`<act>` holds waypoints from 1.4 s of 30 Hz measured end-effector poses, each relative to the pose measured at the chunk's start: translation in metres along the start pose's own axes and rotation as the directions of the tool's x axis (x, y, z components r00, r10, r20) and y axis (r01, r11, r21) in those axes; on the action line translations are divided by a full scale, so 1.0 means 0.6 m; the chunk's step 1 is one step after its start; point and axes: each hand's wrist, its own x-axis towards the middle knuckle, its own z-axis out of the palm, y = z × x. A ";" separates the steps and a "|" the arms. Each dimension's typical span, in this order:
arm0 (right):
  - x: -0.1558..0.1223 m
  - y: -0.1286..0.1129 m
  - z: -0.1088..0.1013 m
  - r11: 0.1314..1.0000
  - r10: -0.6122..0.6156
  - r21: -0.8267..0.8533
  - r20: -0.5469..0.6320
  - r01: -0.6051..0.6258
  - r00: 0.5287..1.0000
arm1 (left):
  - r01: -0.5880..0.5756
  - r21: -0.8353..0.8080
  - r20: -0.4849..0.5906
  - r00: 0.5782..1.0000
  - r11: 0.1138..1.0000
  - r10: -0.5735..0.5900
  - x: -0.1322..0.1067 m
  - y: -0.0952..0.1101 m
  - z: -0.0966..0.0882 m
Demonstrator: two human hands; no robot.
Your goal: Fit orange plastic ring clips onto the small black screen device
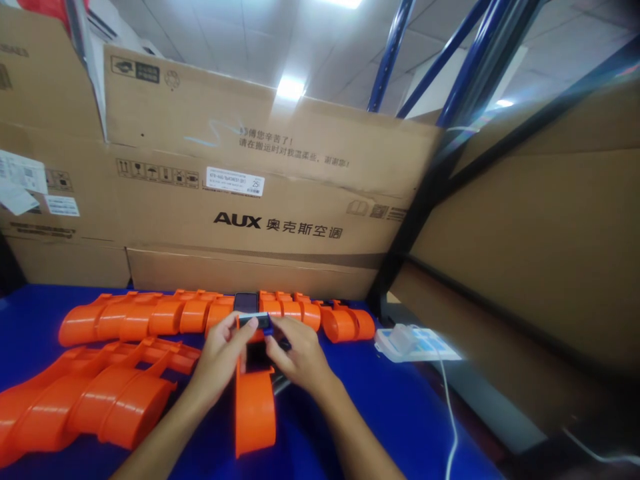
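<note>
My left hand (220, 357) is closed on a small dark block (254, 322) with a pale top edge, thumb on its near face. My right hand (300, 353) pinches the block's right end, where a bit of dark blue shows. Below the block hangs an orange plastic part (256, 413) with a wide curved band; it seems joined to the block, but my fingers cover the join. Just behind my hands stands a dark square device (247, 302) with a screen-like face. Something dark and metallic under my right hand is mostly hidden.
Similar orange parts (165, 313) line the back of the blue table (330, 427), and more orange parts (95, 400) lie at left. A white power strip (417, 343) with a cable is at right. A cardboard wall (280, 200) and a dark rack post (407, 233) bound the space.
</note>
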 end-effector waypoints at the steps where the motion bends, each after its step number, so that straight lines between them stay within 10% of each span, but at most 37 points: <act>1: 0.002 -0.002 -0.002 0.999 0.016 0.032 0.019 -0.017 1.000 | 0.004 -0.006 0.007 1.000 1.000 -0.004 -0.001 0.003 -0.001; 7: 0.011 0.022 -0.039 0.953 0.277 0.148 -0.065 -0.266 0.959 | 0.052 -0.108 0.047 0.998 0.993 -0.048 -0.007 0.028 -0.007; 12: 0.009 0.049 -0.061 0.943 0.333 -0.074 0.151 -0.326 0.931 | 0.052 -0.106 -0.019 0.998 0.993 -0.054 -0.008 0.028 -0.005; 22: 0.001 0.038 -0.052 0.950 0.283 -0.001 0.425 -0.313 0.860 | 0.045 -0.088 -0.037 0.998 0.995 -0.048 -0.010 0.029 0.004; 31: 0.013 0.002 -0.049 0.958 0.229 0.151 0.111 -0.244 0.967 | 0.071 -0.015 0.057 0.996 0.997 -0.070 0.002 0.002 -0.005; 42: 0.013 -0.003 -0.052 0.963 0.166 0.208 0.048 -0.173 0.985 | 0.067 -0.053 0.008 0.998 0.996 -0.067 0.009 -0.001 -0.011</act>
